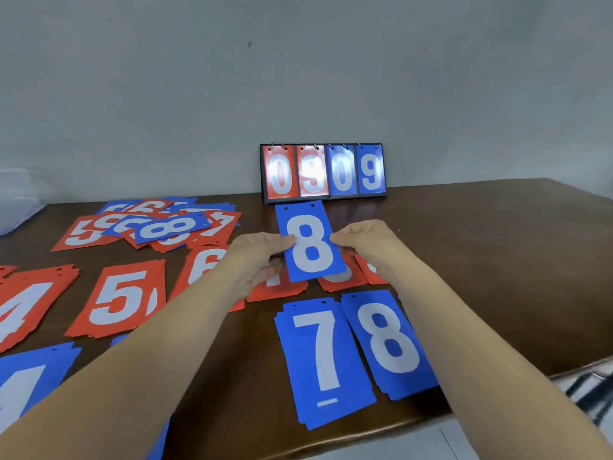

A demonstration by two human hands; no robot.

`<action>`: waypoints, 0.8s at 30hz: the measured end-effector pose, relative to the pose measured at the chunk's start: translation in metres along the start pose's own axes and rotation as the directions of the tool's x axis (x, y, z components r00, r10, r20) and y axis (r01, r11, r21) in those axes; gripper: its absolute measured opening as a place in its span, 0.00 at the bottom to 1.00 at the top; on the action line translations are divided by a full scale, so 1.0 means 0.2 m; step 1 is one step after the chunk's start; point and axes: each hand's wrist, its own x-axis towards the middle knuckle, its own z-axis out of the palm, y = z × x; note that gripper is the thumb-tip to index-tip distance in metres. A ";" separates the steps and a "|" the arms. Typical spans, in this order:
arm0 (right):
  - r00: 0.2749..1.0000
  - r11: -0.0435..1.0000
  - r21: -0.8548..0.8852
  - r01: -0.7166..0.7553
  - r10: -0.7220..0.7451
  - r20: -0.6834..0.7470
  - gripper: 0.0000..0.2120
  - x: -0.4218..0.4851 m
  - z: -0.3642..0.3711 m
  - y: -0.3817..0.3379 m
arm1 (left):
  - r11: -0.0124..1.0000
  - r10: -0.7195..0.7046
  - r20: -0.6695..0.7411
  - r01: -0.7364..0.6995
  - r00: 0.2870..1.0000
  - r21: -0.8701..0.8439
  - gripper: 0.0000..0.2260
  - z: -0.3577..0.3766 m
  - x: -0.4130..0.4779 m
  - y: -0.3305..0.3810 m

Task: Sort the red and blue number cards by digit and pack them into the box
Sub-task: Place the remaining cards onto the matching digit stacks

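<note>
A blue 8 card (310,242) is lifted above the table centre, pinched on its left edge by my left hand (257,257) and on its right edge by my right hand (368,245). Below it lie red piles, partly hidden. Nearer me sit a blue 7 pile (326,360) and a blue 8 pile (389,343) side by side. Red piles of 4 (23,307), 5 (122,300) and 6 (205,265) line the left. A blue 4 pile (26,383) lies at the front left. An unsorted heap of red and blue cards (159,225) lies at the back left.
A black flip scoreboard (323,172) showing 0 9 0 9 stands against the grey wall. The brown table's edge (497,388) runs close on my right, with floor beyond. Something white and translucent (16,197) sits at the far left.
</note>
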 end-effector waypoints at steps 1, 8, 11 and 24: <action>1.000 1.000 -0.014 -0.017 0.017 -0.003 0.07 -0.03 -0.05 0.03 | 1.000 0.002 -0.009 -0.002 1.000 0.013 0.08 0.02 0.01 -0.01; 0.991 0.988 -0.082 -0.132 0.132 -0.006 0.08 -0.25 -0.29 0.17 | 0.996 0.060 -0.079 -0.054 0.995 0.074 0.01 0.09 0.01 -0.04; 0.985 0.979 -0.109 -0.173 0.171 -0.027 0.12 -0.31 -0.33 0.21 | 0.995 0.067 -0.073 -0.061 0.995 0.083 0.01 0.12 -0.01 -0.04; 0.962 0.863 -0.433 -0.261 0.193 -0.195 0.10 -0.44 -0.31 0.35 | 0.994 0.073 -0.133 -0.060 0.988 0.094 0.06 0.09 -0.05 -0.08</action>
